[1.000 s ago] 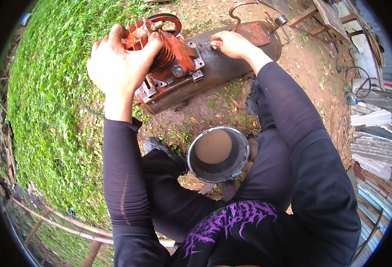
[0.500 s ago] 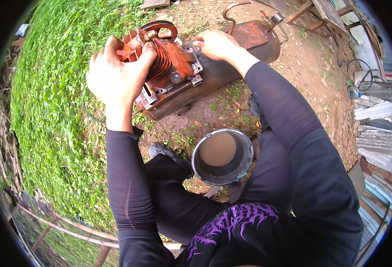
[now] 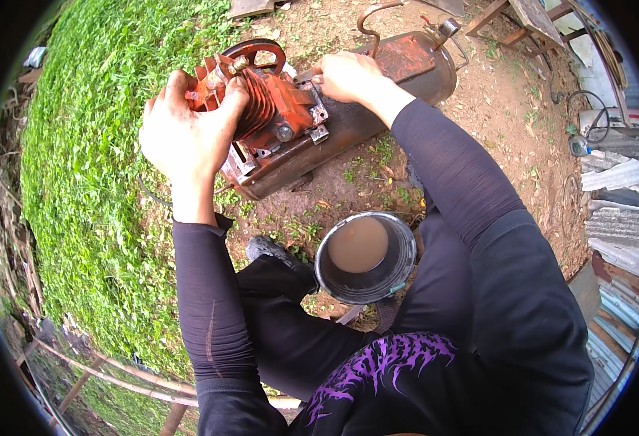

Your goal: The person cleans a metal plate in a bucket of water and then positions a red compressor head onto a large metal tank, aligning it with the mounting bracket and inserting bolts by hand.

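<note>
An orange-red air compressor pump (image 3: pixel 279 104) with cooling fins sits tilted on a rusty brown cylindrical tank (image 3: pixel 334 142). My left hand (image 3: pixel 189 131) is wrapped round the pump's finned head, with the thumb over the fins near a brass-coloured fitting (image 3: pixel 239 63). Behind the pump stands a dark-rimmed pulley wheel (image 3: pixel 276 52). At the pump's far right side, beside its metal mounting bracket (image 3: pixel 318 109), my right hand (image 3: pixel 352 78) has its fingers curled and closed. What those fingertips hold, if anything, is hidden.
Between my legs stands a black bucket (image 3: pixel 327 280) of murky brown water. A bent copper-coloured pipe (image 3: pixel 363 22) rises from the tank. Grass (image 3: pixel 94 182) lies to the left, bare dirt (image 3: pixel 508 145) to the right. Corrugated sheets (image 3: pixel 617 225) and a wooden bench (image 3: pixel 534 25) stand farther right.
The whole view has shifted slightly. My left hand keeps its hold on the pump head, and my right hand has moved slightly to the left beside the bracket.
</note>
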The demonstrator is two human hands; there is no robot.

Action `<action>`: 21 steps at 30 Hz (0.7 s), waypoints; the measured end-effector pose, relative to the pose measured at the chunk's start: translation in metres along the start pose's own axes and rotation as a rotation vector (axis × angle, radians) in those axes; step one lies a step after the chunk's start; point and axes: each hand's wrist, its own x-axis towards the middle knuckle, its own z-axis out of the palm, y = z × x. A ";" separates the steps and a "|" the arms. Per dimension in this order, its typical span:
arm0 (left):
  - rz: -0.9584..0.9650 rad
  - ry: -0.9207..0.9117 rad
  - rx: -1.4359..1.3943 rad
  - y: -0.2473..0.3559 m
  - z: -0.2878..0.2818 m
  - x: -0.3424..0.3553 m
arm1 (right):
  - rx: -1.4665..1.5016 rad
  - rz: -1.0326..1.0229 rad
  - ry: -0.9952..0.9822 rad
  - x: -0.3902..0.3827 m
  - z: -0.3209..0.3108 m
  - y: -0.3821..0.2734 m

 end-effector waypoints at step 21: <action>0.008 0.005 0.004 0.003 0.000 0.001 | -0.006 0.001 0.034 -0.003 0.006 -0.001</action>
